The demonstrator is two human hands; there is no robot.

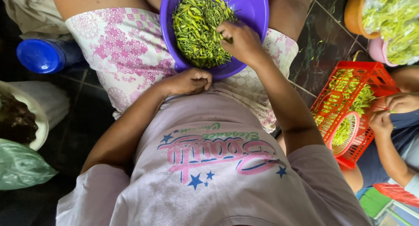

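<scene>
Slim green chillies [198, 29] heap in a purple bowl [255, 10] on a lap. The right hand [240, 40] pinches some, fingers together; the left hand [190, 82] is curled closed at the bowl's near rim.

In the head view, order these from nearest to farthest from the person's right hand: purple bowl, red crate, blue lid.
1. purple bowl: the right hand reaches into it.
2. red crate: on the floor, right side.
3. blue lid: far left.
</scene>
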